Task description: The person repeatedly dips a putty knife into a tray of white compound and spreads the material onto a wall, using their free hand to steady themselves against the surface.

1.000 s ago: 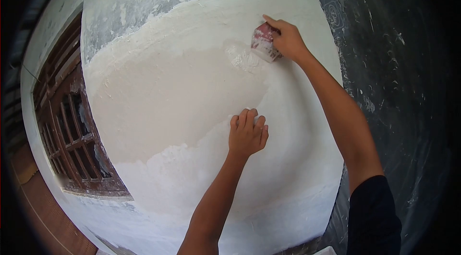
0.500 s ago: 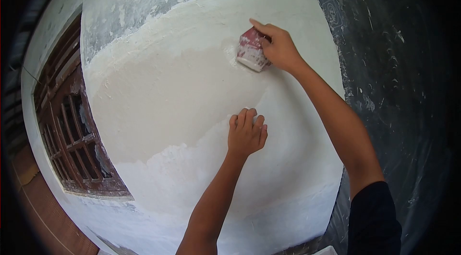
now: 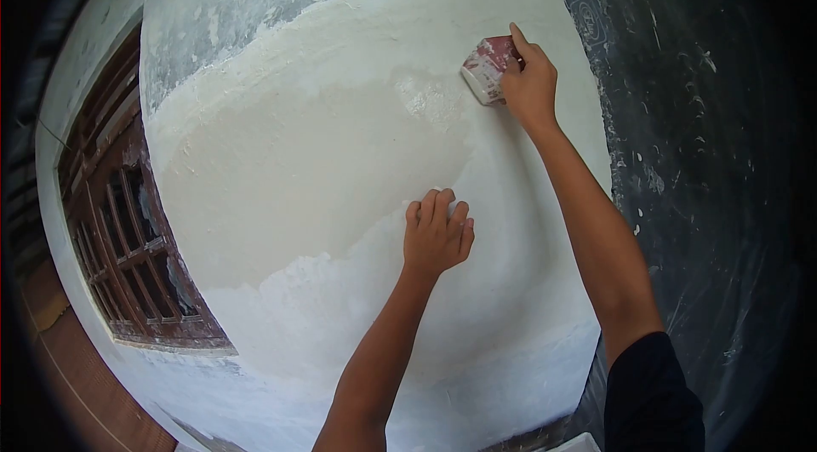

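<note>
My right hand (image 3: 534, 88) grips a red putty spreader (image 3: 492, 60) smeared with white putty, its edge against the upper right of the wall. Left of the spreader, a rough, wet-looking dab of putty (image 3: 434, 101) shows on the surface. Lower down, my left hand (image 3: 437, 235) is at the wall with its fingers curled. A bit of white shows by those fingers, but what they hold is mostly hidden. Around both hands spreads the pale coated wall (image 3: 315, 171), greyish-beige in the middle and whiter below.
On the left is a brown wooden window (image 3: 128, 239) with barred panes. A dark, white-spattered surface (image 3: 689, 154) borders the wall on the right. The corner of a white container (image 3: 580, 443) shows at the bottom. Reddish-brown flooring (image 3: 94, 380) lies lower left.
My right hand has moved right and slightly up with the spreader, which has turned. The rough putty dab is now uncovered. My left hand has stayed in place.
</note>
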The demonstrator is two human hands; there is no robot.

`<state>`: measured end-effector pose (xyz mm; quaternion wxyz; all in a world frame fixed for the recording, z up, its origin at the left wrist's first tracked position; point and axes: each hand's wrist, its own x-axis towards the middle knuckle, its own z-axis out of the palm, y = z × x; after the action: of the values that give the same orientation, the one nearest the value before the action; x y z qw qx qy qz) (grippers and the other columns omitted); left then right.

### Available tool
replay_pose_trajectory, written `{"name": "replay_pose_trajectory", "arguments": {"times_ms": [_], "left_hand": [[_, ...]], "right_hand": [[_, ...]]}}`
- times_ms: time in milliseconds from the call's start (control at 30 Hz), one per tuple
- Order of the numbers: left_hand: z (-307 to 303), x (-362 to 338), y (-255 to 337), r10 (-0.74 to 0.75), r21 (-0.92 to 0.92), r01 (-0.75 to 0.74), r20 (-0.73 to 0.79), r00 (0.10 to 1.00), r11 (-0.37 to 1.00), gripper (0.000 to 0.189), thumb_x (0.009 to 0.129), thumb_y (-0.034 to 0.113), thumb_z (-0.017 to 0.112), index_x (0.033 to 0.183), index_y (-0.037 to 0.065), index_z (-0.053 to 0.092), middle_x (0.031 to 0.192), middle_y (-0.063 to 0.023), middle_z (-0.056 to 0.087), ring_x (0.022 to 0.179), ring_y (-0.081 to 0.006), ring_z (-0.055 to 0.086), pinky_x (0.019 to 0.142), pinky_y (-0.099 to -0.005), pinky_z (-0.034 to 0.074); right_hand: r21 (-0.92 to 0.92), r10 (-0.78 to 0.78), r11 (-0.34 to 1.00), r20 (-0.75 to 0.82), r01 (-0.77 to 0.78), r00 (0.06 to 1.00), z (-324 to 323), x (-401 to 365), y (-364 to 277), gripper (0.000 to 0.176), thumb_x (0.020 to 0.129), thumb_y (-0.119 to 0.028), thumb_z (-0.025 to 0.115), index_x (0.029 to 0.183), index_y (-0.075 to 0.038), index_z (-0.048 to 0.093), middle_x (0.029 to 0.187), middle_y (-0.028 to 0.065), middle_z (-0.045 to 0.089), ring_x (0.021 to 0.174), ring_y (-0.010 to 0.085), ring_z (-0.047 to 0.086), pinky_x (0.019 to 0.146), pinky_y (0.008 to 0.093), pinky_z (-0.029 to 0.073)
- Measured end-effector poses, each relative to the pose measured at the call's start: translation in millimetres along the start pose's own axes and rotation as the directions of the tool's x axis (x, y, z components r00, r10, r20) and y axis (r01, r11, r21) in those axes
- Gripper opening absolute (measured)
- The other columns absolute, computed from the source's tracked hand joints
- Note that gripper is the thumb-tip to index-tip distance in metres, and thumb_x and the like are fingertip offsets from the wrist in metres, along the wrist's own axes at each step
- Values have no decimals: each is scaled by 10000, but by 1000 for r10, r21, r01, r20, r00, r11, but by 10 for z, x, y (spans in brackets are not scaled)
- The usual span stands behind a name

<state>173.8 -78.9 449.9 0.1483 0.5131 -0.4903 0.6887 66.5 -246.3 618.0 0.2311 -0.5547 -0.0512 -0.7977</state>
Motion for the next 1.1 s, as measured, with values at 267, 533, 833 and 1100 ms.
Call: {"name": "replay_pose_trajectory", "arguments": {"times_ms": [267,533,833,1100], "left_hand": [[-27,9,17,-6,26,5,20,1000,1000,274,808,250,591,1048,126,541,1095,-83,534,1076,-260,496,894,-411,311],[-12,4,8,-4,0,4,20,1000,1000,307,776,221,613,1043,103,519,1116,-91,515,1094,-283,474,891,-439,300],[-17,9,7,5,-11,-5,32,999,1000,330,773,219,620,1063,109,508,1116,-92,514,1095,-280,473,884,-436,301],[-17,3,6,0,-9,0,34,999,1000,315,773,221,619,1050,107,521,1117,-87,516,1092,-275,472,886,-434,299]], "right_hand": [[-73,38,997,1,-38,999,-16,-188,-75,534,767,91,528,1292,-1,565,928,207,614,847,344,616,799,364,484],[-80,7,997,26,-4,1000,140,2,-140,513,772,72,531,1273,-21,589,916,205,611,875,349,618,841,381,482],[-86,30,996,7,-29,1000,176,21,-80,537,740,70,527,1268,-8,592,928,216,620,884,356,619,821,390,488],[2,-20,1000,154,20,988,143,-22,-52,537,760,65,527,1284,-31,586,961,211,628,906,328,635,847,366,483]]}}
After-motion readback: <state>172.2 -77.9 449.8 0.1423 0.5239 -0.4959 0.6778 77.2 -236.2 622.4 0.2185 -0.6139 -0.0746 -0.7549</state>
